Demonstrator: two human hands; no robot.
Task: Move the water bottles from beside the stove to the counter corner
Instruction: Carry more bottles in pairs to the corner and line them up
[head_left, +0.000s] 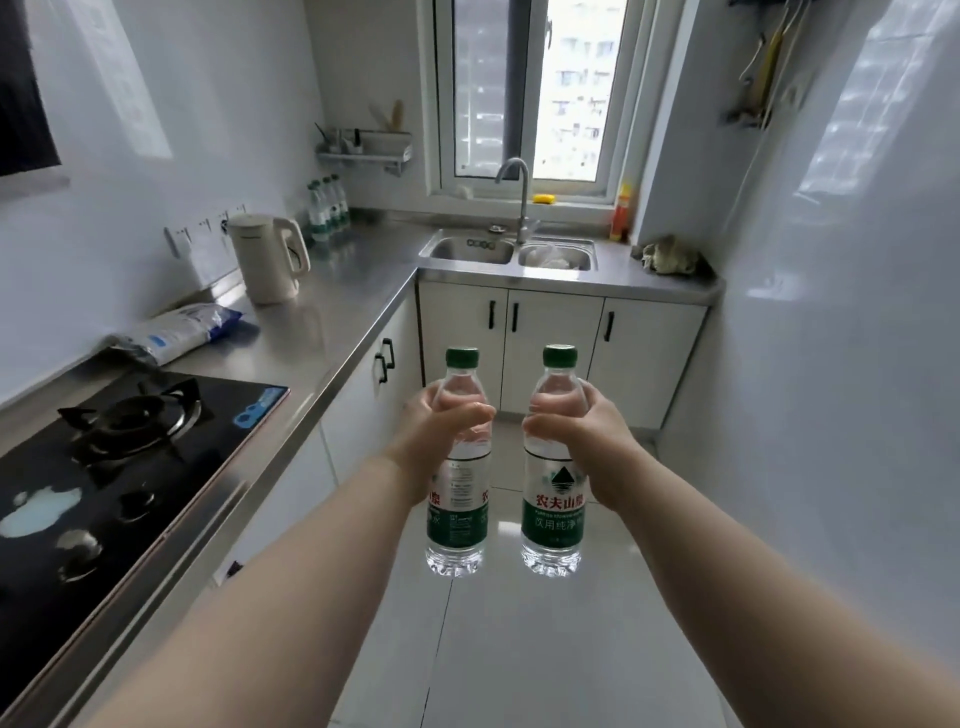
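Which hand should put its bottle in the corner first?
Probably the left hand: its bottle hangs nearer the counter and the corner bottles than the right hand.

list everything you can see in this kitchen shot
left water bottle: 1, clear with green cap, held upright
right water bottle: 1, clear with green cap, held upright beside it
corner bottles: about three, clear with green caps, far corner of the counter
kettle: 1, cream, on the counter
bag: 1, white and blue, lying beside the stove
stove: 1, black, left counter
sink: 1, steel, two basins, far counter
left hand: 1, grips left water bottle
right hand: 1, grips right water bottle
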